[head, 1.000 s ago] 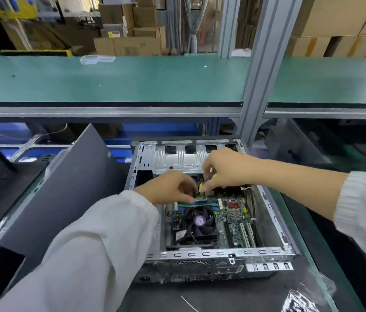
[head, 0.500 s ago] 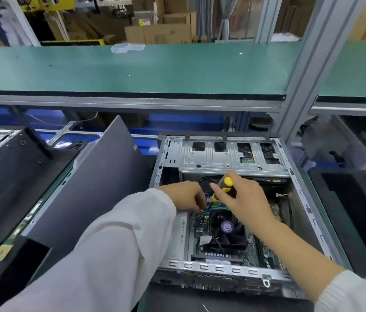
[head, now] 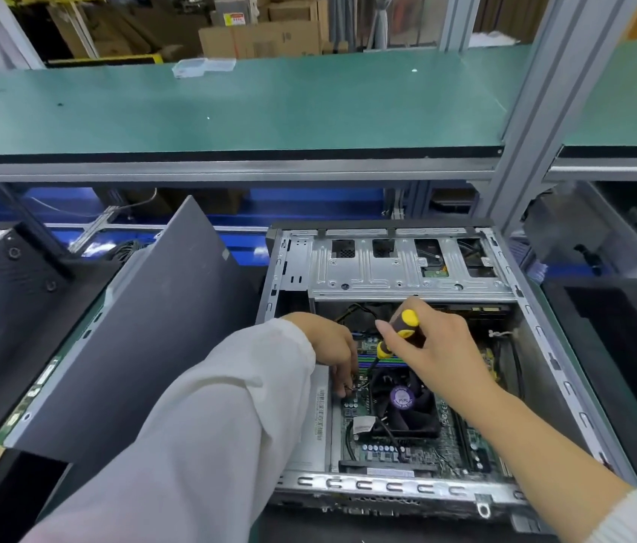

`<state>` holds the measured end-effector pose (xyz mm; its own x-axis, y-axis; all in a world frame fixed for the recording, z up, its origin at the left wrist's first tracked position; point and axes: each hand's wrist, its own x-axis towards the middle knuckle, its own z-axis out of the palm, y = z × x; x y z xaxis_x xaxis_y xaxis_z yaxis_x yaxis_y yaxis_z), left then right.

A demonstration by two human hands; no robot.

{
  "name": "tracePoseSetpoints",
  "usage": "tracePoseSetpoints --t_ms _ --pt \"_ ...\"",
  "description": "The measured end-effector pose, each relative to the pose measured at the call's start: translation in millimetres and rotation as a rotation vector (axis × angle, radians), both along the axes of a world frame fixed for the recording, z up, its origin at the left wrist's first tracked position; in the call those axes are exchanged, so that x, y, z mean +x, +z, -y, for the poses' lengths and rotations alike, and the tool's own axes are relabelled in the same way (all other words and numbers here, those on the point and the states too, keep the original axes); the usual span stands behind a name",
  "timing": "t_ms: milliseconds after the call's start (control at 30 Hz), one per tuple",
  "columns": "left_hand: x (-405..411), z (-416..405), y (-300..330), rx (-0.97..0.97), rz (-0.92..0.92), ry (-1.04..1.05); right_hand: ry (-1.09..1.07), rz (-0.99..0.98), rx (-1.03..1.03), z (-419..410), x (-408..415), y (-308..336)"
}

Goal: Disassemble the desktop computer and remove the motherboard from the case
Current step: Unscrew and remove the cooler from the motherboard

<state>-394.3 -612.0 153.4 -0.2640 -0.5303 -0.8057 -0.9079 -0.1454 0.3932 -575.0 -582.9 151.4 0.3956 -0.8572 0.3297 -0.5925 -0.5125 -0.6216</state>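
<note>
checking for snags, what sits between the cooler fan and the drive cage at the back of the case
In the head view, the right hand gripping the screwdriver lies between the cooler fan and the drive cage, above striped memory slots and black cables.

screwdriver (head: 395,339) tip hidden behind left hand (head: 328,346), motherboard (head: 446,433) partly covered by arms, forearms cut off by frame edge
</note>
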Motion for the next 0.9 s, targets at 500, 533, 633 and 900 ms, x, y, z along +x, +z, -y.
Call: tracePoseSetpoints --t_ms 500,533,633,900 --pt "-3.1 -4.9 -1.3 0.058 -0.133 0.083 0.105 -0.187 -0.046 -2.3 12.5 2.0" --pt "-2.8 -5.2 -1.3 0.045 -0.138 0.060 0.125 -0.213 -0.060 -2.0 15.9 2.7" --pt "3.2 -8.0 5.0 -0.191 -0.144 -0.064 0.163 -0.148 0.014 -2.6 23.1 3.8" --pt "26.2 -21.5 71.3 -0.855 -0.431 0.059 -0.008 0.074 0.112 -5.6 23.5 -0.6"
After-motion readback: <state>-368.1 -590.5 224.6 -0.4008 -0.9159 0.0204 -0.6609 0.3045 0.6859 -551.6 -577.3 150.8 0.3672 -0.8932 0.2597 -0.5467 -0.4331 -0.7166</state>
